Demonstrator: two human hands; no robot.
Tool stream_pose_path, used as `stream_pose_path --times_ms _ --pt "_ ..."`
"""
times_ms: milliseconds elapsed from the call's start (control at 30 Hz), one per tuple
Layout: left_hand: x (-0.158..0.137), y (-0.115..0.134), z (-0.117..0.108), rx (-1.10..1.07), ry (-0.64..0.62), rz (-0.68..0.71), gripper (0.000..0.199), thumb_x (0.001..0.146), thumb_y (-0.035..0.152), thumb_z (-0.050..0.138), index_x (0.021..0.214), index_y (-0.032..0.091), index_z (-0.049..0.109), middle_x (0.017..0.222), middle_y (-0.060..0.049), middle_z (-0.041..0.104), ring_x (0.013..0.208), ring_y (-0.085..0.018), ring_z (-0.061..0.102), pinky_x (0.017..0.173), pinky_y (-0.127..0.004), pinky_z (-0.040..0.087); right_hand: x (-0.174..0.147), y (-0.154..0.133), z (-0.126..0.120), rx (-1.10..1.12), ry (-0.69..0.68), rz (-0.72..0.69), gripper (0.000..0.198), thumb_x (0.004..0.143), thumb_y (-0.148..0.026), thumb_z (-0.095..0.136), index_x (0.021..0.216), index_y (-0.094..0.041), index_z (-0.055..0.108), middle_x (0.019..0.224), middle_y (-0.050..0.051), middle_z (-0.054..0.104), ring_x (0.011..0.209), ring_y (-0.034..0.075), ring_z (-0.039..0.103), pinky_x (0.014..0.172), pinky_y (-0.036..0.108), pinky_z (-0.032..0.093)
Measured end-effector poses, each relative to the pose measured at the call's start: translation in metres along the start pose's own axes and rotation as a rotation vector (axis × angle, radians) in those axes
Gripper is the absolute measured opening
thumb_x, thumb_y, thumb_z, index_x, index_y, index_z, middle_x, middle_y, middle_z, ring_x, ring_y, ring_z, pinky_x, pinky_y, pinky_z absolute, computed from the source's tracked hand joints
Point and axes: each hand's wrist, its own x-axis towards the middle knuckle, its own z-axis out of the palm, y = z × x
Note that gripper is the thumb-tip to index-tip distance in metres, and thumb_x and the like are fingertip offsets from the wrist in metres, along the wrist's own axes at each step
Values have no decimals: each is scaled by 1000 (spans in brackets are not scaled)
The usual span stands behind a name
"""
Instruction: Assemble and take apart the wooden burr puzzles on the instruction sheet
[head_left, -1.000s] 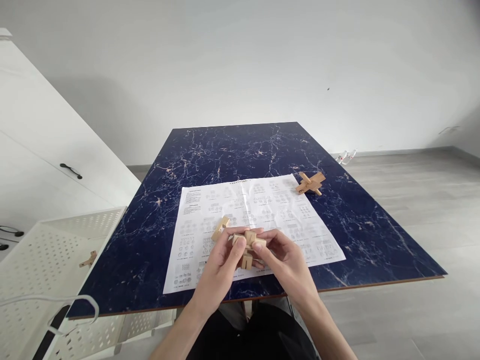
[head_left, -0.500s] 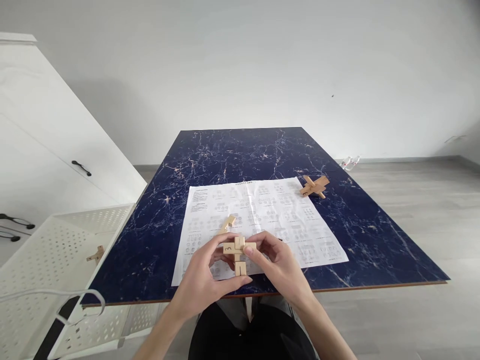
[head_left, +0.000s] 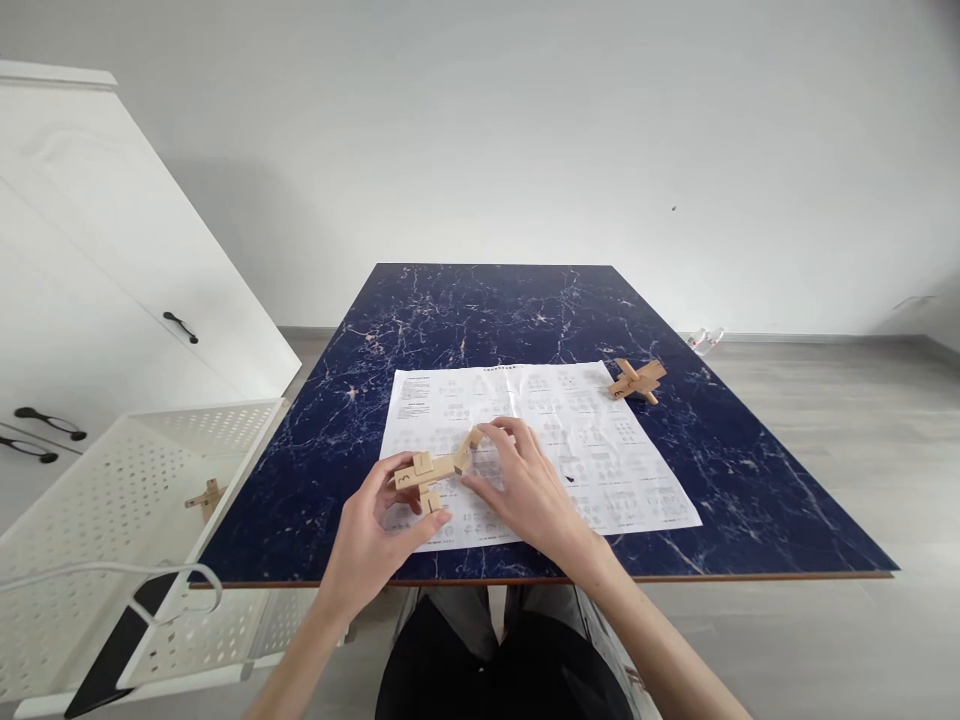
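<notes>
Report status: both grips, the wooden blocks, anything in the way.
Left grip holds joined wooden blocks, one marked 3. Right grip at notched block. Printed sheet beneath; another wooden assembly at its far right corner. No obstruction seen.

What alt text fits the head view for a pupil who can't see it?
The left hand holds joined wooden blocks while the right hand curls around another wooden piece, over a printed sheet on a blue marbled table.
</notes>
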Motion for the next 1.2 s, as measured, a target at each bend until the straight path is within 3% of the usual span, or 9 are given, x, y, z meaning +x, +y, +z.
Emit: stream_pose_path --times_ms 100,267,367,567,700,867,967,1033,1200 --pt "-2 -2 -1 -25 14 -21 63 83 51 84 134 24 58 122 -8 75 99 -25 76 85 -39 65 7 -2 13 -78 -8 -16 60 99 -38 72 152 -27 46 144 18 53 132 39 57 105 59 55" --pt "-3 -6 -2 -38 12 -40 66 81 51 86 134 25 57 125 -8 73 101 -26 75 85 -38 65 13 -6 18 -70 -41 -3 49 94 -29 75 140 -21 60 134 17 62 126 38 60 106 58 54" --pt "-2 -4 -2 -50 34 -30 66 82 51 86 135 25 56 126 -8 72 99 -25 75 85 -39 64 8 -9 7 215 -7 115 51 90 -27 77 138 -22 62 135 14 63 124 33 64 107 53 55" --pt "0 10 6 -65 61 38 64 82 47 87 134 26 57 125 -7 72 98 -24 75 89 -40 64 -13 -8 -28 1096 -97 489 46 87 -48 84 127 -27 72 130 9 73 127 31 67 116 51 48" --pt "4 17 18 -92 36 106 63 81 41 89 134 26 58 127 -8 71 102 -25 74 87 -39 65 -22 -5 -38 1450 -108 469 34 93 -46 81 119 -24 81 128 8 77 132 30 66 127 50 36" --pt "11 24 34 -112 6 133 64 80 39 90 135 26 59 129 -9 70 105 -26 74 86 -38 66 -30 1 -41 1616 -84 467 34 97 -48 76 116 -21 82 129 9 76 132 29 65 127 47 37" --pt "15 27 41 -106 -10 131 64 80 39 90 134 26 59 134 -10 69 108 -27 74 88 -39 66 -32 7 -45 1628 -53 541 39 95 -54 77 118 -21 80 116 9 77 118 26 69 115 42 48" --pt "17 28 45 -96 -21 128 63 80 39 90 134 26 59 135 -10 68 110 -28 74 88 -39 66 -33 11 -47 1637 -53 594 41 95 -59 75 110 -21 80 105 7 73 100 22 68 96 36 54" --pt "21 27 57 -64 -70 122 64 83 44 87 136 26 56 134 -9 68 106 -26 74 87 -39 66 -39 20 -51 1562 -88 693 49 97 -68 66 91 -20 73 81 2 52 63 14 38 60 30 38"
